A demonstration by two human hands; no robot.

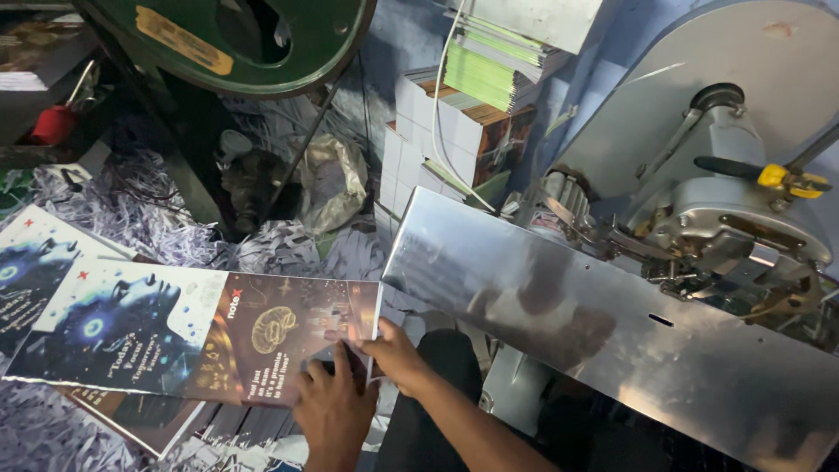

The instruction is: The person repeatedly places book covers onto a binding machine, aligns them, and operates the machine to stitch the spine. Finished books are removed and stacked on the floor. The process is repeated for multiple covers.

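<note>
Two hands work at the bottom of the view. The left hand point(335, 404) lies flat, fingers spread, pressing on the near right corner of a printed cover sheet point(197, 332), its grip open rather than closed round anything. The right hand point(395, 353) sits just beside it, and its grip pinches the right edge of the same sheet between thumb and fingers. This sheet, dark blue on its left half and brown on its right, lies tilted on top of a pile; two more sheets of the same kind show beneath and beyond it, one at the far left point(35, 262) and one poking out below point(131, 419), so three can be counted. White shredded paper trimmings point(140, 214) heap around the pile and crowd its left and far sides. To the right, one long polished metal plate point(594, 323) slants across, its near corner close to the right hand, and blocks the way rightward. Behind it stands one grey stitching machine point(734, 201) with a yellow-tipped lever point(786, 179). Farther back are stacked bound booklets point(454, 131), a crumpled plastic bag point(332, 179) and a green machine body point(253, 44).
</note>
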